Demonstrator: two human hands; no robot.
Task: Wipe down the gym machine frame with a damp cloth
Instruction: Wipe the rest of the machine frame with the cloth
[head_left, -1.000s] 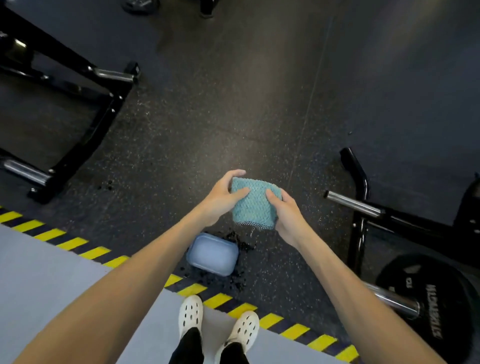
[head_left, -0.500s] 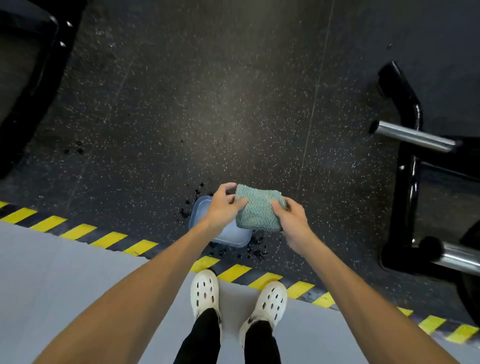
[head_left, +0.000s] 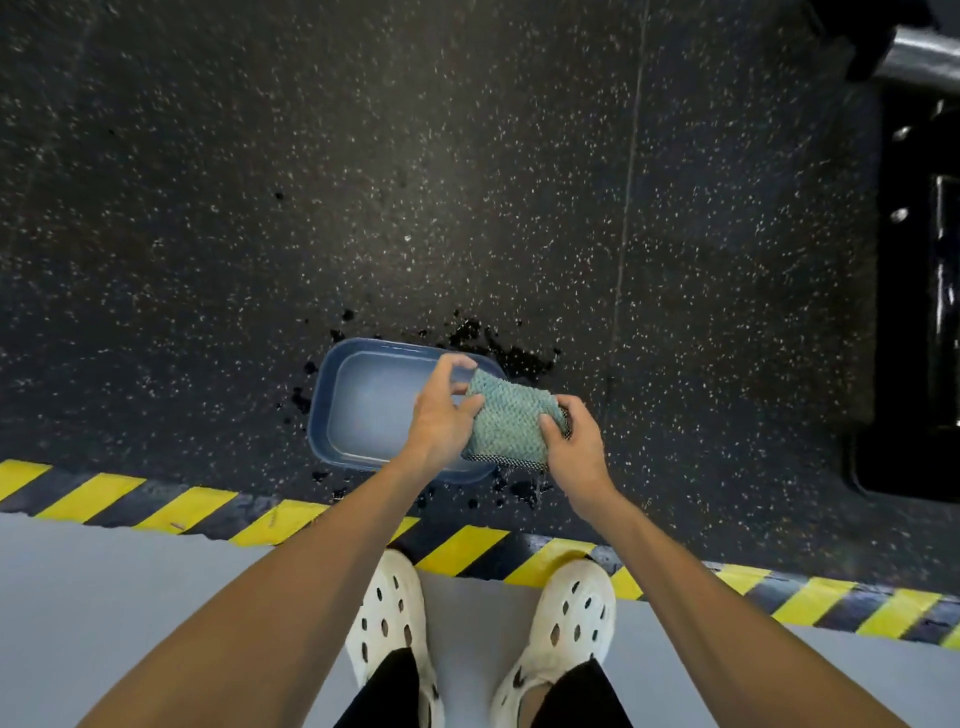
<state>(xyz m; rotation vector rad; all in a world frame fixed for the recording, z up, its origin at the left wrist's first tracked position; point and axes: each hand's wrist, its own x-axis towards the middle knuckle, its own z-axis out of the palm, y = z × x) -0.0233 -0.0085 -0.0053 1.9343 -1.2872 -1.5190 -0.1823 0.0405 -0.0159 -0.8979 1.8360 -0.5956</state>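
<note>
The left hand (head_left: 441, 421) pinches one side of the green cloth (head_left: 506, 426) and the right hand (head_left: 574, 449) grips the other side, so both hands hold it tight. They hold it up over the right edge of the blue tub (head_left: 363, 405) on the floor (head_left: 208, 208), I think so the drips fall back into the water (some dark wet spots (head_left: 488, 343) landed around the tub anyway). The person stands behind the yellow and black stripes (head_left: 467, 551). The black machine frame (head_left: 919, 312) waits off to the right, well apart, not wiped yet.
</note>
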